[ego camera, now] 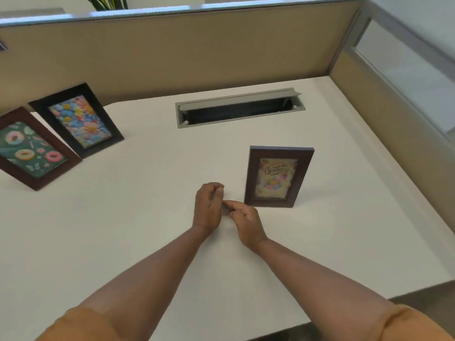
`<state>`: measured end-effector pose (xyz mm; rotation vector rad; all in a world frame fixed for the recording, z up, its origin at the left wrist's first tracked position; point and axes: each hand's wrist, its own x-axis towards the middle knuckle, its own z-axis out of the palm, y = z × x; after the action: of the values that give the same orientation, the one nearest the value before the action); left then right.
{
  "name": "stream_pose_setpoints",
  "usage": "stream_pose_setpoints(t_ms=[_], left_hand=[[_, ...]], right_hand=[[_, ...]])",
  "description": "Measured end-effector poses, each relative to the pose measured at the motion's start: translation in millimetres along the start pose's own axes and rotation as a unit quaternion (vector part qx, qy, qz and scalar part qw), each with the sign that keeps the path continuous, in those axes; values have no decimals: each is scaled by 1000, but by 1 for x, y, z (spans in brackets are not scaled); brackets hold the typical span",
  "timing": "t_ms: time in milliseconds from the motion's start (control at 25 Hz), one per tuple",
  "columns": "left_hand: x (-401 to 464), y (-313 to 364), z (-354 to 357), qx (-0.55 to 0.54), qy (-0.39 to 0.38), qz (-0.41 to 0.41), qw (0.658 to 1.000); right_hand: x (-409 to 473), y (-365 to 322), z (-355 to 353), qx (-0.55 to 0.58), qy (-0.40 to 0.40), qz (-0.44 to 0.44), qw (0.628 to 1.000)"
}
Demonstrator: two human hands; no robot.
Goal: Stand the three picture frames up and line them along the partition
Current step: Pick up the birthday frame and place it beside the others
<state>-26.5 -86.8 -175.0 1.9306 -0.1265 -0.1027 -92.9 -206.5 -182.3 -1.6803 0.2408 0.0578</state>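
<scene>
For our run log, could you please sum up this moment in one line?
birthday frame upright mid-desk, away from partition | donut frame, flower frame upright at left | left hand, right hand empty

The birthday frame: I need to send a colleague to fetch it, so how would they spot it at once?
On the white desk, find the grey cable slot near the tan partition. Nearer the viewer than it, the birthday frame stands alone, upright, right beside both hands. Unlike the donut frame and flower frame far left, it shows script lettering.
</scene>
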Motion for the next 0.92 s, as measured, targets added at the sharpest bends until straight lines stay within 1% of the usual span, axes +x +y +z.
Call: stream_pose_setpoints(t_ms=[80, 160, 280, 320, 400, 480, 520, 560, 640, 680, 840, 920], left_hand=[[-7, 6, 14, 4, -9, 7, 1000], [-13, 12, 27, 10, -15, 17, 1000], [-17, 20, 44, 5, -26, 14, 1000], [-17, 22, 48, 1, -32, 15, 999], [-18, 26, 54, -6, -48, 23, 999], [-17, 32, 61, -15, -67, 29, 997], [-16, 33, 63, -19, -75, 25, 997], [-15, 34, 65, -20, -82, 18, 996], [-11, 32, 66, -15, -92, 6, 996], [-9, 31, 65, -7, -97, 2, 995], [7, 30, 56, 19, -120, -15, 992], [19, 30, 47, 16, -116, -32, 993]], right_hand=[[-15, 7, -15, -29, 49, -24, 998], [-26, 13, -30, -64, 117, -75, 988], [-33, 19, -51, -115, 239, -137, 955], [-33, 20, -56, -130, 284, -137, 940], [-30, 22, -62, -141, 370, -109, 912], [-24, 21, -66, -123, 429, -73, 892], [-20, 20, -68, -104, 435, -57, 893], [-16, 17, -73, -70, 422, -42, 903], [-5, 11, -86, 21, 361, -14, 932], [1, 8, -94, 47, 333, -1, 942], [30, -9, -113, 116, 251, 41, 960], [43, -18, -115, 165, 183, 70, 967]])
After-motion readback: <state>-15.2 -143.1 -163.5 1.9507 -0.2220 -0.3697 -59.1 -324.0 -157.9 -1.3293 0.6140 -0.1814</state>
